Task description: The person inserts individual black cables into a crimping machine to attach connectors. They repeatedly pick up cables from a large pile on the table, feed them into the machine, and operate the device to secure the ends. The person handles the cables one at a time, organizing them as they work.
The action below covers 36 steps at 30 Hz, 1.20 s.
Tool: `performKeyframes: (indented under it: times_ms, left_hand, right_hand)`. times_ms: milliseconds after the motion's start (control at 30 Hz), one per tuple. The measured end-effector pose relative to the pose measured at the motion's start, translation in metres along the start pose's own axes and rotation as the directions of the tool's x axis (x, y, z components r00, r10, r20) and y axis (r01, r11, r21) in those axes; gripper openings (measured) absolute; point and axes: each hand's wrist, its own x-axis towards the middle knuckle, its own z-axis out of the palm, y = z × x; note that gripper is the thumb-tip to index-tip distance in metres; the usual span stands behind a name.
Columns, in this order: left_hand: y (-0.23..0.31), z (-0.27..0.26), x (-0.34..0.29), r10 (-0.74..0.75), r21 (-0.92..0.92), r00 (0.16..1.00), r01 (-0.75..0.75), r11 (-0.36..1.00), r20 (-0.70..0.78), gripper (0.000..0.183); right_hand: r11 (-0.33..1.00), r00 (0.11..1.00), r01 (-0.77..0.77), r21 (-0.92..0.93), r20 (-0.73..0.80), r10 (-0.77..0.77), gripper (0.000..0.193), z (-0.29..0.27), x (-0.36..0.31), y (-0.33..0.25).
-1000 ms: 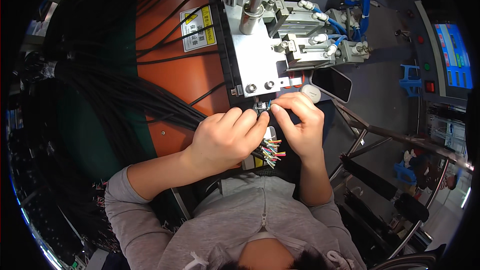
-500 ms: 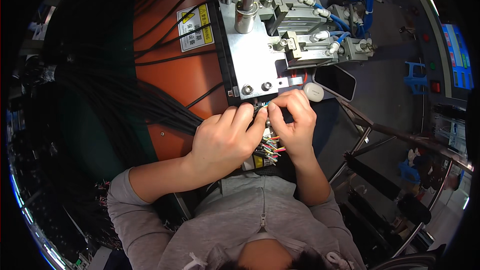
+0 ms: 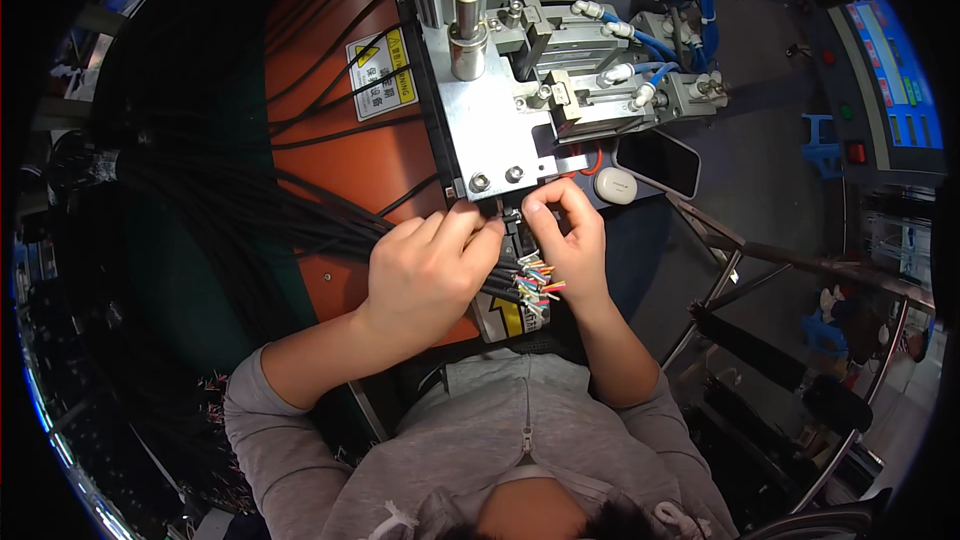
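My left hand (image 3: 428, 265) is closed in a pinch just below the front edge of the machine's metal plate (image 3: 490, 130). A black cable end (image 3: 511, 217) shows at its fingertips. My right hand (image 3: 572, 240) is beside it to the right, thumb and forefinger curled together; anything between them is too small to make out. Below the fingers lies a bunch of stripped cable ends (image 3: 535, 285) with fanned-out wires in several colours. Black cables (image 3: 330, 215) run in from the left and pass under my left hand.
Pneumatic cylinders (image 3: 610, 90) with blue hoses stand behind the plate. A white rounded case (image 3: 615, 185) and a phone (image 3: 660, 162) lie to the right. The orange machine cover (image 3: 350, 165) bears a warning label (image 3: 382, 75). A lit screen (image 3: 890, 75) is at far right.
My right hand has drawn slightly away from my left, and the coloured wires at the fingertips no longer show. The whole view has shifted a little.
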Motion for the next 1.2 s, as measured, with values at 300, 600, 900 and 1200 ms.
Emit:
performKeyframes:
  times_ms: [300,600,900,1200]
  left_hand:
    - [-0.001,-0.004,-0.004,-0.008,0.030,0.999,0.007,1.000,0.031,0.024]
    - [-0.008,-0.012,0.003,0.160,-0.086,0.964,-0.182,0.980,-0.215,0.032]
    - [-0.006,-0.010,0.002,0.129,-0.200,0.968,-0.173,0.964,-0.215,0.031]
    - [-0.007,-0.003,0.002,0.081,-0.259,0.964,-0.148,0.954,-0.254,0.021]
  right_hand:
    - [0.778,0.697,0.616,0.123,0.375,-0.611,0.035,-0.023,0.013,-0.022]
    - [0.809,0.799,0.569,0.149,0.134,-0.586,0.021,-0.026,0.002,-0.011]
    - [0.825,0.901,0.392,0.406,0.012,-0.434,0.024,-0.003,-0.004,-0.039]
    - [0.951,0.975,0.175,0.253,0.087,-0.203,0.010,0.002,-0.006,-0.046]
